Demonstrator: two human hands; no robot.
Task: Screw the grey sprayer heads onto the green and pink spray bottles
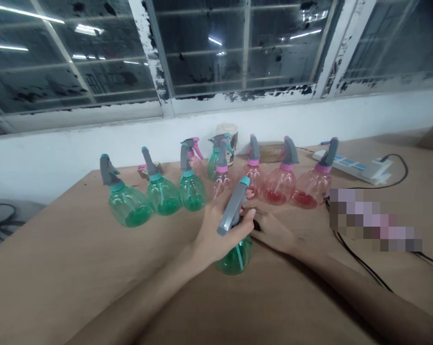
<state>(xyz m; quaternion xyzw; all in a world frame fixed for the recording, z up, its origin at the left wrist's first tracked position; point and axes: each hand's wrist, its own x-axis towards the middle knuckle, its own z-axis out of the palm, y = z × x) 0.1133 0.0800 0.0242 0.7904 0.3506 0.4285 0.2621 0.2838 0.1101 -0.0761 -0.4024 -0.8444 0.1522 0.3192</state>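
Observation:
My left hand (216, 232) is wrapped round the neck of a green spray bottle (234, 261), with the thumb across the near side. Its grey spray head (232, 208) rises above my hand, and the teal nozzle points away from me. Green liquid and a pale dip tube show in the bottle's body. From the right, my right hand (274, 231) closes on the same bottle below the head; its fingertips are partly hidden. Just beyond my hands stands a clear pink-collared spray bottle (222, 179), partly covered by them.
Several green spray bottles (193, 191) stand to the left, and several pink ones (279, 184) to the right. Behind them are a white tub (228, 128) and a cardboard piece (272, 152). A white power strip (356, 165) and black cables (363, 263) lie on the right.

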